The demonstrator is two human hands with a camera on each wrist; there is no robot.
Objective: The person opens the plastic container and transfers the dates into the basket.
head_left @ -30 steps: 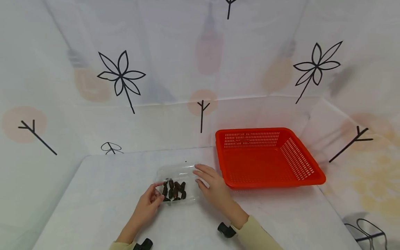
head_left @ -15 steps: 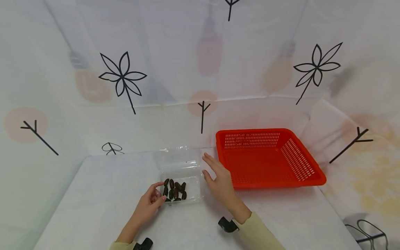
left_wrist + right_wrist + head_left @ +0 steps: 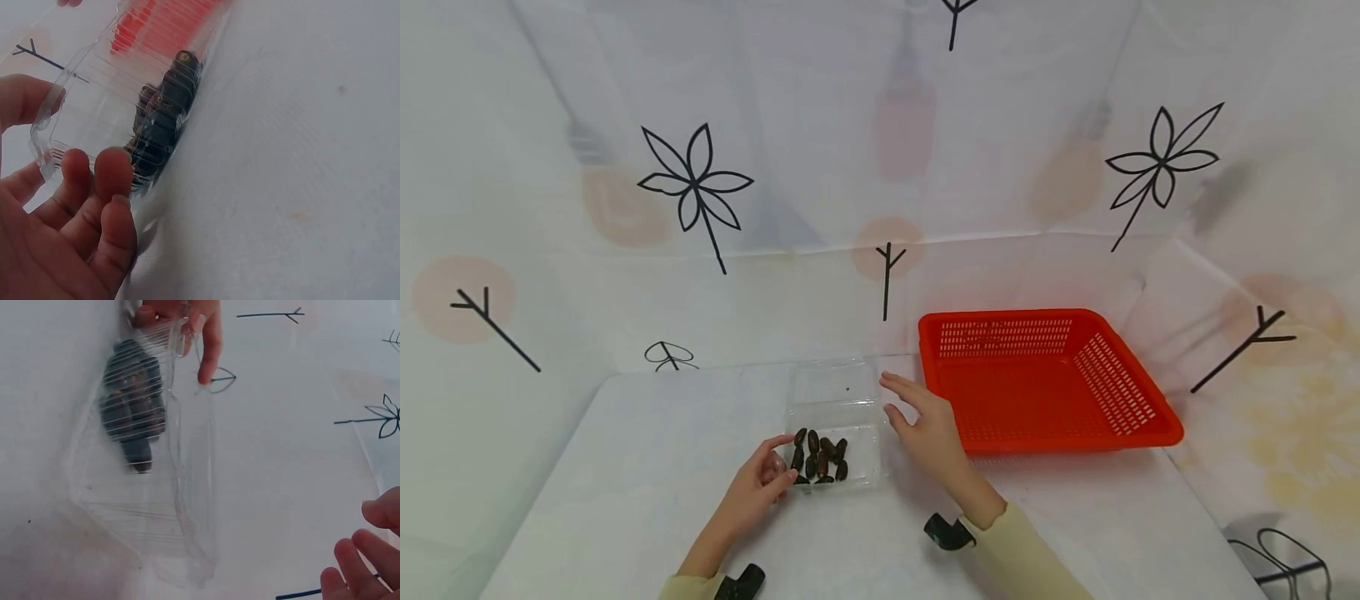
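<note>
A clear plastic clamshell box stands on the white table with its lid folded back toward the wall. Several dark brown oblong pieces, looking like dates, lie in the left part of its base. My left hand grips the box by its left side; in the left wrist view, fingers bend against the ribbed wall. To the right of the box, my right hand is held with fingers spread and nothing in it. The right wrist view shows a gap between that hand and the box.
A red plastic basket with slotted walls stands just right of my right hand. White cloth covers the table. Behind it rises a patterned fabric wall.
The lid has swung back from partly raised to lying flat behind the base. My right hand has moved off it, up and to the right. The left hand stays on the box.
</note>
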